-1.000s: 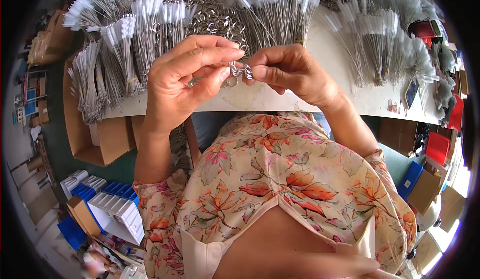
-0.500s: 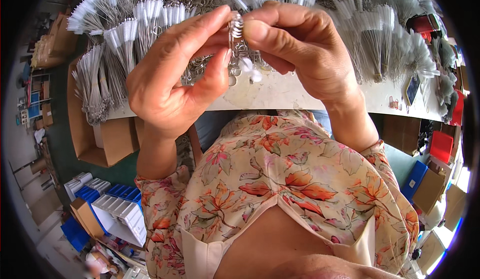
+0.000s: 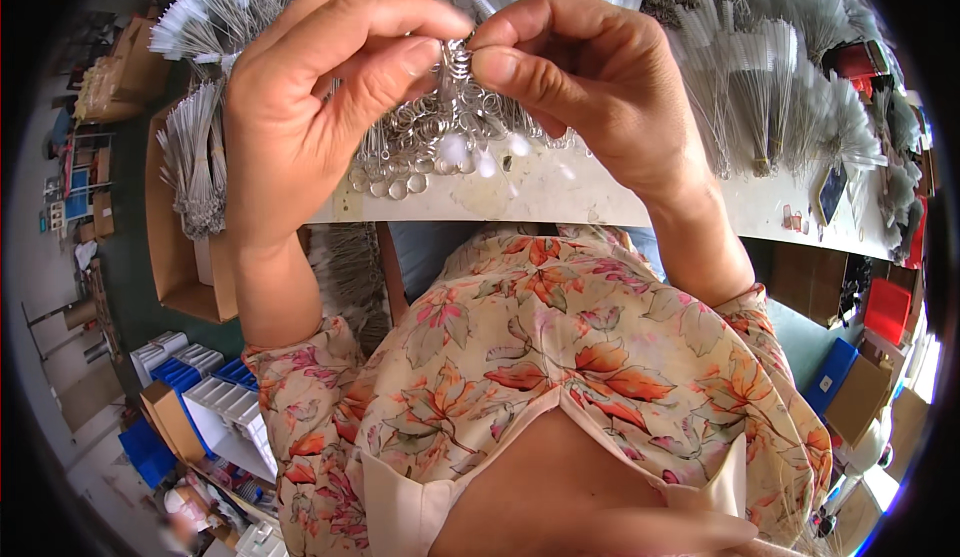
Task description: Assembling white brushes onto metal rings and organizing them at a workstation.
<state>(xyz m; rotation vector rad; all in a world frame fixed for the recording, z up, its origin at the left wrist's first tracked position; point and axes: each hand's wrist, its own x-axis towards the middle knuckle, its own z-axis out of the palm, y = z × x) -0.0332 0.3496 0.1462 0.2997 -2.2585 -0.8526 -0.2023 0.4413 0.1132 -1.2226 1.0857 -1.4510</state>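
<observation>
Above the front of the table my left hand (image 3: 315,92) and my right hand (image 3: 605,92) meet, fingertips nearly touching. Pinched between both thumbs and index fingers is a small stack of shiny wire loops (image 3: 457,62), seemingly the looped ends of a set of thin wire brushes. White fuzzy tips (image 3: 487,163) hang below it, apparently the brushes' bristle ends. Whether a separate ring runs through the loops is too small to tell. Under and behind my hands lies a heap of metal split rings (image 3: 405,183) on the white table (image 3: 580,182).
Bundles of white-bristled wire brushes stand at the left (image 3: 193,157) and right (image 3: 765,87) of the table. A dark flat object (image 3: 831,195) lies near the right edge. Below left is an open cardboard box (image 3: 180,287); plastic bins (image 3: 235,417) stand farther down.
My left hand has moved up and left, its fingers closing from a wider spread into a pinch at the loops. The stack has shifted slightly left; more rings show beneath.
</observation>
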